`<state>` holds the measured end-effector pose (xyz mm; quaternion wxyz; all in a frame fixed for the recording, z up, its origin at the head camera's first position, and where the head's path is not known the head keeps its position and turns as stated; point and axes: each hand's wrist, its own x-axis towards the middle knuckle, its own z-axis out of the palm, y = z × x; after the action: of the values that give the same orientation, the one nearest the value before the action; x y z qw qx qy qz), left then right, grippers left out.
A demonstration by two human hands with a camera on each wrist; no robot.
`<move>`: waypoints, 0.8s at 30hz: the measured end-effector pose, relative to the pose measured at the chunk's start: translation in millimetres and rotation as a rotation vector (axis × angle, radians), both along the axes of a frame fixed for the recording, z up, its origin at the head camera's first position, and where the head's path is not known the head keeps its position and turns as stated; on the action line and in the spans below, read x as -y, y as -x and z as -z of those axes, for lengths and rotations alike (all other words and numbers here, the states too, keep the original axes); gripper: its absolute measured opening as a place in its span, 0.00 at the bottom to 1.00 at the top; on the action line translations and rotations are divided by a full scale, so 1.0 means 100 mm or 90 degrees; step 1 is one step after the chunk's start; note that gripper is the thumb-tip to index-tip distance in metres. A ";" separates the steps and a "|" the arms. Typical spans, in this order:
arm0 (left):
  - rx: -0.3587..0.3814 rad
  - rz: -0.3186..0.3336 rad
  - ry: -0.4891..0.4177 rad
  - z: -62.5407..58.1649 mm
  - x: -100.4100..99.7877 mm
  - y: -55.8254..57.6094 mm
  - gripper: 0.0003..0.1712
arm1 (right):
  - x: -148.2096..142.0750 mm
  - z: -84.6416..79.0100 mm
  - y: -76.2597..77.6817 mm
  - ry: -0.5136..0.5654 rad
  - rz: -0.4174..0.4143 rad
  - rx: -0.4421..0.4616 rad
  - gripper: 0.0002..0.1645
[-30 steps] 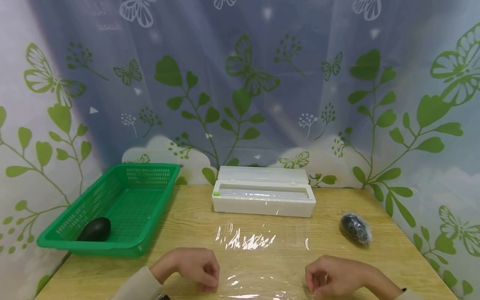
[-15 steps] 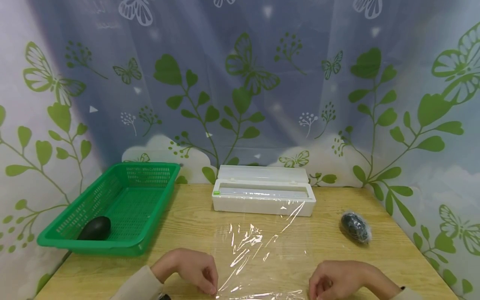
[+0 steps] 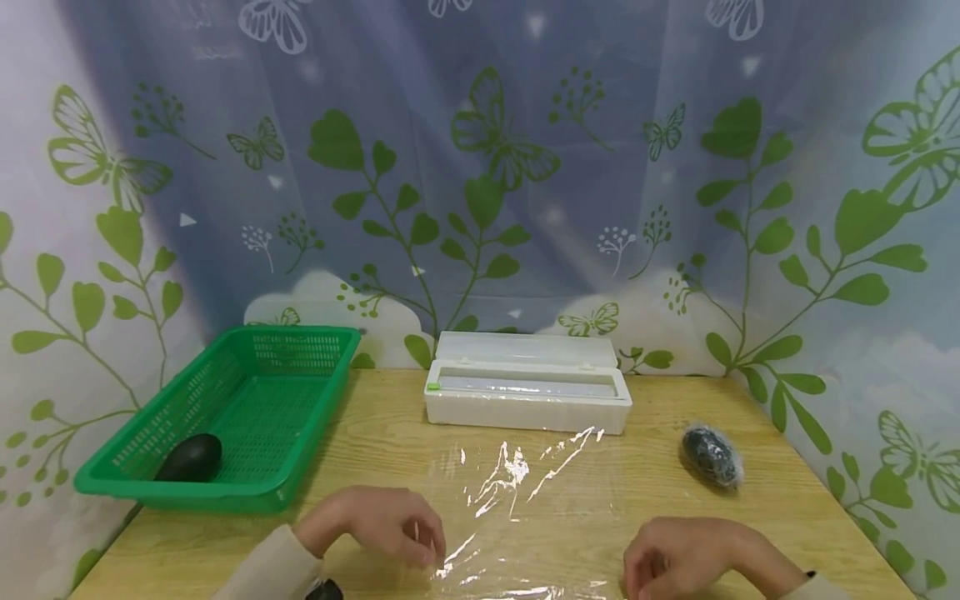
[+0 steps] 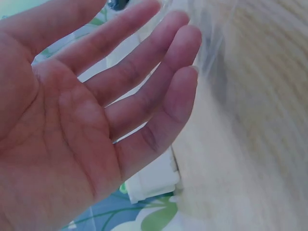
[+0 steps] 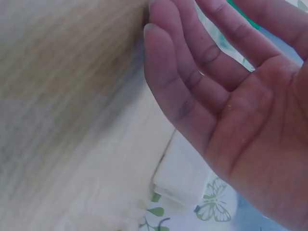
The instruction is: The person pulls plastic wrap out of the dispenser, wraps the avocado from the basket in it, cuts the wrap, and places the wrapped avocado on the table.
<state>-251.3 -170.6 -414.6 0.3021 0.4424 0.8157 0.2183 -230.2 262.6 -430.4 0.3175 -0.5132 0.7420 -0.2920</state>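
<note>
A sheet of clear plastic film (image 3: pixel 517 500) stretches over the table from a white film dispenser box (image 3: pixel 528 410) whose lid is raised. At the sheet's left edge hovers my left hand (image 3: pixel 386 523), fingers pointing down and loosely bent; in the left wrist view film shows just beyond the fingertips. Beside the right edge, my right hand (image 3: pixel 682 557) rests low with relaxed, curved fingers, and nothing shows inside it in the right wrist view. Whether its fingertips touch the film cannot be told.
To the left stands a green plastic basket (image 3: pixel 288 417) with a dark, smooth, oval object (image 3: pixel 192 458) inside. On the right of the wooden table (image 3: pixel 757 533) lies a similar dark oval object wrapped in film (image 3: pixel 711 456). A patterned curtain (image 3: pixel 525 250) hangs behind.
The long diagonal crease across the film has slackened and its highlights have shifted. My left hand has moved slightly up and right, its fingers loosening. The right hand has shifted slightly right.
</note>
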 end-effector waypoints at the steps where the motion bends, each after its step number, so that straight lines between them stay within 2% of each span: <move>1: -0.013 -0.004 -0.007 -0.01 0.01 0.01 0.11 | -0.01 -0.01 0.01 0.006 0.002 -0.016 0.07; 5: -0.055 -0.014 -0.031 -0.04 0.06 0.06 0.13 | -0.05 -0.06 0.05 0.028 0.032 -0.067 0.08; 10: -0.062 -0.059 -0.087 -0.10 0.12 0.13 0.16 | -0.10 -0.16 0.11 0.049 0.098 -0.114 0.08; 18: -0.096 -0.163 -0.158 -0.20 0.20 0.30 0.16 | -0.16 -0.33 0.19 0.056 0.198 -0.129 0.09; 24: -0.133 -0.218 -0.178 -0.26 0.23 0.46 0.17 | -0.17 -0.39 0.23 0.071 0.220 -0.123 0.09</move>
<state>-296.8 -194.0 -389.1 0.1109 0.3555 0.8673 0.3304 -253.4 279.4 -391.3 0.1610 -0.4208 0.8285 -0.3325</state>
